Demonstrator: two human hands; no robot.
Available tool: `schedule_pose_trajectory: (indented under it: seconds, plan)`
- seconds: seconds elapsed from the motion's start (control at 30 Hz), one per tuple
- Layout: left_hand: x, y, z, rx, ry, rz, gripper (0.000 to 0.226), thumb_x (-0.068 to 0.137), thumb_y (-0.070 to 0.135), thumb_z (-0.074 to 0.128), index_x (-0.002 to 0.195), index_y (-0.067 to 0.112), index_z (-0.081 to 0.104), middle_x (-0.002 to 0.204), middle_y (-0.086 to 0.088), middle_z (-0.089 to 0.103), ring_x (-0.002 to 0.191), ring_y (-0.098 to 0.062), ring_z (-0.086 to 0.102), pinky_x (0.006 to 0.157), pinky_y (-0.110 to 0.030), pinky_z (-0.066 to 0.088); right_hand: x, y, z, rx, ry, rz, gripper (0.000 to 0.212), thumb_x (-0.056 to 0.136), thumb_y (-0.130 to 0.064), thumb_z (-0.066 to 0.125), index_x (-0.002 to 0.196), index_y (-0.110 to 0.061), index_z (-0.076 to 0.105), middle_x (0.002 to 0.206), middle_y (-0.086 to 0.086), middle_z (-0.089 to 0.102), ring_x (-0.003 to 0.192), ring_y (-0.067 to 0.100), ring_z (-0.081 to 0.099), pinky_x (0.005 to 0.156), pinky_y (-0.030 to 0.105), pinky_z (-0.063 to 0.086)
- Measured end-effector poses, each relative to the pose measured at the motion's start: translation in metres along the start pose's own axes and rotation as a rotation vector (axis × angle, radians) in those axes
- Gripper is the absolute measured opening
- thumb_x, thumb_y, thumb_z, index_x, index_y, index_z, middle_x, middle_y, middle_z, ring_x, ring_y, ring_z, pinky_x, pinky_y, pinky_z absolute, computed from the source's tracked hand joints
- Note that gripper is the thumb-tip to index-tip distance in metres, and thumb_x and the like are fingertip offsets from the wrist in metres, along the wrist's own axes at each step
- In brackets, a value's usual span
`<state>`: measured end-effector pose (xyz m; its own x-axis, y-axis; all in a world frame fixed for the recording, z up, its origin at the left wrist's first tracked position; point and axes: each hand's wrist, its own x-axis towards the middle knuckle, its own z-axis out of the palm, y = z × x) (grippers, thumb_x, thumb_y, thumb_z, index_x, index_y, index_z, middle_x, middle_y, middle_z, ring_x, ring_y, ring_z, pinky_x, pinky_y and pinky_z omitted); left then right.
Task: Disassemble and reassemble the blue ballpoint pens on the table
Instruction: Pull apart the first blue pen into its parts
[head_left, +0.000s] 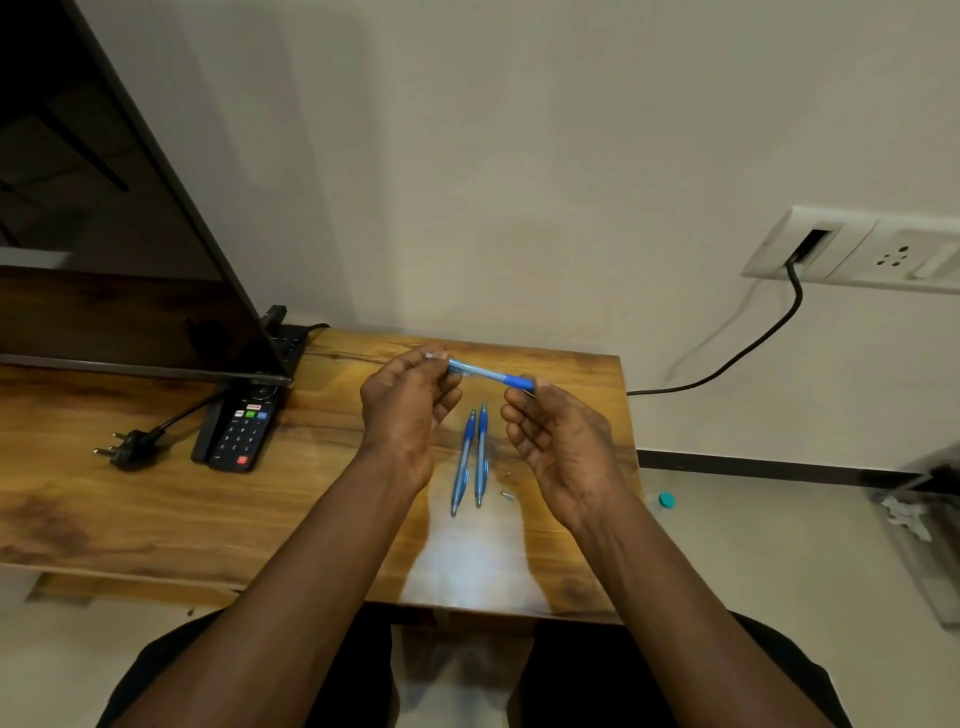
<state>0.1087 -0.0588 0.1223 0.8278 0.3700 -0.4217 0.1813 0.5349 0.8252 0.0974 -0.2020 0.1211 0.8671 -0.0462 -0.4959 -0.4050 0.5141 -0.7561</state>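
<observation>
- Above the tabletop (156, 519), toward its far edge, left hand (405, 410) and right hand (563, 447) hold one blue pen (483, 373), fingers (421, 359) clamped on both its ends.
- Under them, two other pens (482, 452) lie side by side.

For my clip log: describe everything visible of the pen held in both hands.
The held pen is slim, plastic-looking: translucent light-blue barrel, darker blue grip at one end, pale clear end at the other. It is above the table, nearly level, sloping down rightward. The left hand pinches the pale end; the right hand pinches the grip end.
</observation>
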Motion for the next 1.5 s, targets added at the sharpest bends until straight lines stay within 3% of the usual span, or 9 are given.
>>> schedule_pose_trajectory:
  seconds: [0.2,0.3,0.47,0.67,0.8,0.9,1.0,1.2,1.5]
  plan:
    - [-0.004,-0.002,-0.003,0.3,-0.102,0.091,0.017,0.099,0.002,0.062,0.106,0.01,0.076,0.093,-0.009,0.073,0.081,-0.017,0.069,0.075,-0.026,0.063,-0.001,-0.006,-0.006,0.038,0.077,-0.012,0.024,0.09,-0.023,0.075,0.106,-0.005,0.074,0.083,0.006,0.074,0.076,0.017,0.067,0.076,0.03,0.055]
    - [-0.006,-0.004,-0.008,0.475,-0.207,0.162,0.011,0.095,0.007,0.072,0.104,0.013,0.077,0.091,-0.005,0.074,0.08,-0.015,0.069,0.071,-0.025,0.061,-0.002,-0.008,-0.009,0.024,0.063,-0.015,0.021,0.09,-0.02,0.075,0.106,-0.007,0.072,0.08,0.004,0.071,0.073,0.016,0.064,0.071,0.029,0.052]
    - [-0.009,-0.012,-0.016,0.893,-0.383,0.37,0.012,0.089,0.027,0.081,0.097,0.032,0.074,0.089,0.004,0.075,0.083,-0.016,0.072,0.073,-0.036,0.061,-0.001,-0.009,-0.017,-0.088,-0.013,0.003,0.021,0.091,-0.02,0.073,0.108,-0.007,0.073,0.078,0.002,0.07,0.073,0.015,0.065,0.069,0.028,0.051]
    - [-0.006,-0.014,-0.021,1.009,-0.36,0.395,0.008,0.09,0.033,0.08,0.095,0.032,0.075,0.081,0.01,0.077,0.078,-0.004,0.073,0.076,-0.035,0.06,0.002,-0.01,-0.026,-0.225,-0.001,-0.018,0.028,0.087,-0.023,0.079,0.108,-0.006,0.075,0.082,0.002,0.073,0.075,0.015,0.067,0.067,0.027,0.053]
    - [-0.007,-0.021,-0.02,1.119,-0.397,0.397,0.005,0.091,0.031,0.079,0.096,0.029,0.078,0.08,0.014,0.078,0.079,0.0,0.074,0.078,-0.035,0.062,0.005,-0.011,-0.032,-0.298,0.011,-0.043,0.019,0.094,-0.022,0.071,0.106,-0.008,0.077,0.084,0.004,0.073,0.076,0.017,0.067,0.065,0.028,0.053]
    - [-0.007,-0.027,-0.017,1.189,-0.348,0.411,0.005,0.091,0.035,0.079,0.091,0.03,0.08,0.079,0.014,0.076,0.077,-0.001,0.071,0.068,-0.031,0.058,0.011,-0.013,-0.043,-0.49,0.086,-0.104,0.017,0.098,-0.028,0.067,0.102,-0.015,0.076,0.089,0.003,0.077,0.079,0.018,0.071,0.065,0.027,0.055]
    - [-0.007,-0.035,-0.016,1.25,-0.315,0.373,0.008,0.088,0.037,0.081,0.085,0.03,0.08,0.073,0.013,0.073,0.07,-0.002,0.067,0.059,-0.024,0.044,0.021,-0.011,-0.062,-0.866,0.193,-0.267,0.01,0.094,-0.031,0.07,0.096,-0.023,0.075,0.09,-0.003,0.074,0.088,0.017,0.072,0.078,0.036,0.061]
    - [-0.014,-0.055,-0.005,1.377,-0.348,0.3,0.021,0.083,0.039,0.085,0.074,0.022,0.076,0.064,0.008,0.072,0.071,-0.008,0.071,0.071,-0.03,0.055,0.023,0.004,-0.089,-1.335,0.2,-0.336,0.026,0.087,-0.033,0.073,0.11,-0.02,0.073,0.101,-0.002,0.073,0.097,0.017,0.068,0.084,0.033,0.056]
    - [-0.026,-0.09,0.008,1.673,-0.373,0.413,0.032,0.077,0.045,0.089,0.08,0.022,0.066,0.075,0.003,0.067,0.075,-0.016,0.067,0.075,-0.04,0.061,0.029,0.021,-0.098,-1.502,0.212,-0.321,0.032,0.089,-0.029,0.077,0.116,-0.02,0.064,0.113,0.001,0.064,0.101,0.018,0.061,0.089,0.038,0.057]
